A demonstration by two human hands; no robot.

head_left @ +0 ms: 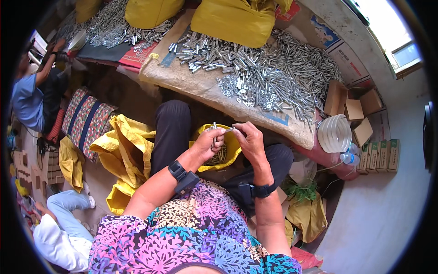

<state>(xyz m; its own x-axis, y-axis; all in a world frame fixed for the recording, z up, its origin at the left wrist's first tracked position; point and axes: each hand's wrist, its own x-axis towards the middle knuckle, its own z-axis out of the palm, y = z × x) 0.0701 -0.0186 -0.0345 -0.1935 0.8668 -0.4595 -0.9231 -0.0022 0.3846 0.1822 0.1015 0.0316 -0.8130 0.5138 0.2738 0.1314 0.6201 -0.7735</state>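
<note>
My left hand (209, 142) is closed on slim silvery metal bolts (215, 125), one of which sticks up past the fingers. Thumb and fingers of my right hand (251, 144) pinch a small silvery metal part (230, 129) that lies between the two hands. Its exact kind is too small to make out. Both hands are over an open yellow sack (234, 147) between my knees, with many metal bolts (219, 157) inside it.
Ahead, a covered table (182, 75) bears heaped metal bolts and sleeves (283, 68) and a pile of washers (244, 91). A white plastic tub (334, 133) and small cartons (378, 156) stand at right. Yellow sacks (125, 146) lie at left, where two other people sit.
</note>
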